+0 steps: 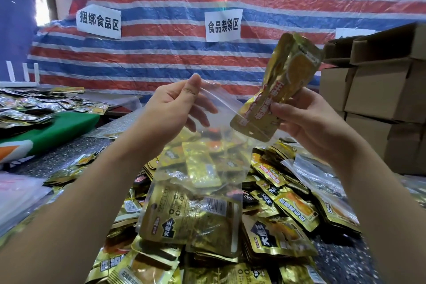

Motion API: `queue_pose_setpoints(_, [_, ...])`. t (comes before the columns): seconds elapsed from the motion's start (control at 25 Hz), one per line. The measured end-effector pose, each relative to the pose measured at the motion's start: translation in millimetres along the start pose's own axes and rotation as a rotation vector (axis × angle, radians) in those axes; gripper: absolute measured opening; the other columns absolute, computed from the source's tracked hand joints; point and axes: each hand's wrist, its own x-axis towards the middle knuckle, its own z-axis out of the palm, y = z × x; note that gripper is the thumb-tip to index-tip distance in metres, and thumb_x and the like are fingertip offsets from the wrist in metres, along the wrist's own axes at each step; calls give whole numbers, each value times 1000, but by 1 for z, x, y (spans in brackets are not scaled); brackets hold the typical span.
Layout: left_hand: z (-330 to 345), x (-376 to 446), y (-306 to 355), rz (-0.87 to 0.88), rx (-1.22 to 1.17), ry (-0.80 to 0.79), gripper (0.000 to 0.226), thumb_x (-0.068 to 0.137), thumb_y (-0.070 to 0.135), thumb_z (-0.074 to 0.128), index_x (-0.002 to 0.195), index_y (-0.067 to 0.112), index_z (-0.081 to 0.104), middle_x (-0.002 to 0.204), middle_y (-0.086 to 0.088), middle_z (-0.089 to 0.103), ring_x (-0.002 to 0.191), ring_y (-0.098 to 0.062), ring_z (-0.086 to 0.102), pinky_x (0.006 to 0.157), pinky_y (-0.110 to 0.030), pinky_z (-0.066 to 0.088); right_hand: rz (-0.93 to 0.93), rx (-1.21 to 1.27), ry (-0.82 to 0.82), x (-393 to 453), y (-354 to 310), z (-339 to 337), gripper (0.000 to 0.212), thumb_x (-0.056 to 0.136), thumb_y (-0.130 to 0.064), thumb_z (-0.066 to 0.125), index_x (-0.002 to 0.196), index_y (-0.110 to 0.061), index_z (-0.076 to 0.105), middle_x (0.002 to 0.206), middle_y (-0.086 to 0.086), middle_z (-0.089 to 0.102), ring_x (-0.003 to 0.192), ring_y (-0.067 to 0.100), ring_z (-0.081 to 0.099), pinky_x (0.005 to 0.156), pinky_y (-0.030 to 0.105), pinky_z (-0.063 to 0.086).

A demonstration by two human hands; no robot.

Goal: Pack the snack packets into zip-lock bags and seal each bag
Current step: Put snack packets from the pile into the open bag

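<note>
A clear zip-lock bag hangs in front of me with several gold snack packets inside. My left hand pinches the bag's top edge and holds its mouth open. My right hand grips a gold snack packet that stands tilted, its lower end at the bag's mouth. Below lies a big heap of loose gold snack packets on the dark speckled table.
Stacked cardboard boxes stand at the right. More gold and silver packets and a green cloth lie at the left. Clear empty bags rest at the right of the heap. A striped tarp with paper signs hangs behind.
</note>
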Motion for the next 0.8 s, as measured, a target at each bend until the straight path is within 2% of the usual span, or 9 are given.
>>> queue_pose_setpoints(0.08, [1, -1, 0, 2, 22, 0, 36, 92, 47, 42, 81, 24, 67, 83, -7, 74, 65, -19, 66, 51, -21, 48, 7, -68, -30, -2, -2, 5, 33, 75, -13, 68, 108, -8, 64, 103, 6, 76, 102, 26, 71, 87, 39, 57])
queue_pose_setpoints(0.2, [4, -2, 0, 15, 91, 2, 40, 96, 43, 39, 87, 16, 66, 86, -6, 75, 68, -20, 67, 53, -22, 49, 27, -114, -86, -3, -3, 12, 34, 73, -13, 67, 106, -8, 65, 100, 4, 77, 98, 23, 72, 83, 33, 58])
queue_pose_setpoints(0.32, [5, -2, 0, 24, 114, 3, 37, 99, 40, 38, 86, 20, 66, 84, -3, 75, 68, -19, 68, 53, -22, 50, 42, -175, -108, -2, -4, 15, 32, 72, -12, 68, 104, -9, 67, 99, 4, 77, 95, 21, 74, 79, 27, 58])
queue_pose_setpoints(0.4, [6, -2, 0, 24, 127, 4, 38, 99, 40, 39, 87, 16, 66, 84, -3, 75, 69, -20, 69, 54, -23, 50, 34, -218, -90, -1, -4, 16, 33, 71, -16, 71, 104, -11, 69, 99, 3, 77, 95, 20, 74, 77, 26, 58])
queue_pose_setpoints(0.6, [4, -2, 0, 46, 159, -33, 36, 97, 42, 38, 96, 24, 69, 85, -3, 75, 71, -21, 71, 55, -23, 52, -26, -284, -11, 1, 1, 21, 33, 72, -23, 73, 105, -22, 69, 102, -2, 77, 97, 18, 73, 80, 30, 60])
queue_pose_setpoints(0.8, [0, 1, -4, 74, 176, -32, 40, 97, 42, 38, 97, 18, 70, 84, 0, 75, 69, -21, 71, 55, -22, 52, 18, -179, 13, 3, 3, 18, 34, 77, -22, 70, 110, -17, 65, 103, 2, 77, 97, 22, 73, 73, 32, 60])
